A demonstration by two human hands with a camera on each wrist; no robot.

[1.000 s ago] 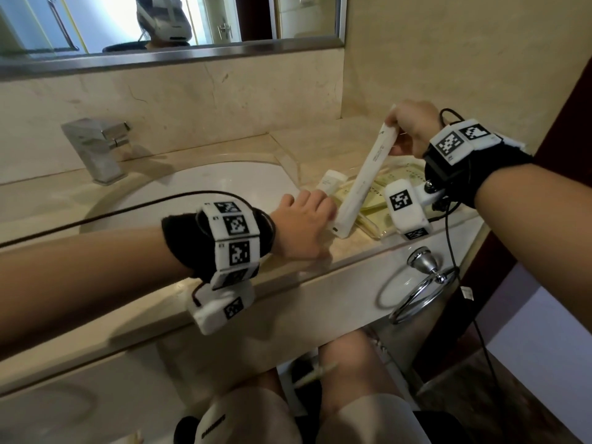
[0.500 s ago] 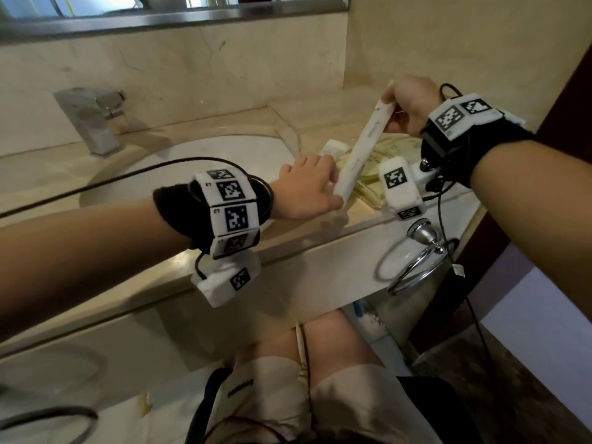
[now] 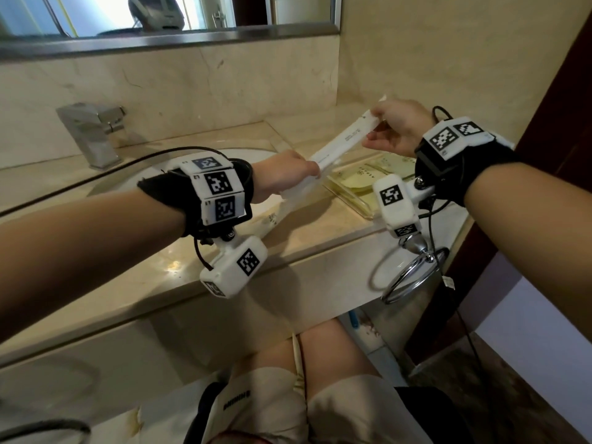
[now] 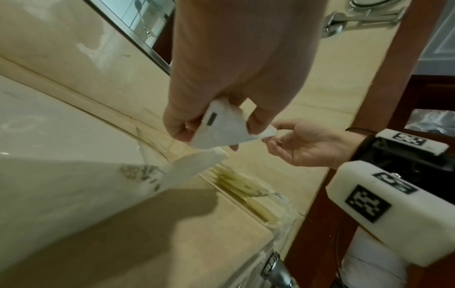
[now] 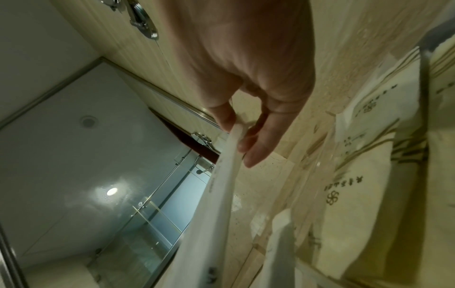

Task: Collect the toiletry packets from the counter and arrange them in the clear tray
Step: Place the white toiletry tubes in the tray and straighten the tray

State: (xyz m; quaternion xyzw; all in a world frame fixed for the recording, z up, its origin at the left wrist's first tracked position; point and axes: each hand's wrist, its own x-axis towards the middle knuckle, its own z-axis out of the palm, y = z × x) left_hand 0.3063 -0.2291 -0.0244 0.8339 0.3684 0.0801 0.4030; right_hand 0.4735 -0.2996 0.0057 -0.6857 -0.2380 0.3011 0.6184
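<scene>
A long white packet [image 3: 342, 139] [image 4: 221, 128] [image 5: 221, 185] is held slanting above the counter. My right hand [image 3: 376, 129] [image 5: 236, 136] pinches its upper end and my left hand [image 3: 304, 173] [image 4: 211, 134] pinches its lower end. Under my left hand a second white packet [image 3: 278, 213] [image 4: 172, 175] reaches toward my wrist; I cannot tell whether my fingers hold it. The clear tray [image 3: 352, 200] [image 4: 278, 220] sits at the counter's right end with yellowish packets [image 3: 368, 176] [image 5: 357, 175] lying flat in it, just below and in front of my right hand.
A white sink basin [image 3: 134, 177] with a chrome faucet [image 3: 89, 133] lies to the left. A chrome towel ring [image 3: 413, 274] hangs from the counter's front below the tray. A tiled wall closes the right side and the mirror [image 3: 160, 14] the back.
My left hand has lifted off the counter and taken the lower end of the long packet. The packet now slants flatter. My right hand has kept its upper end.
</scene>
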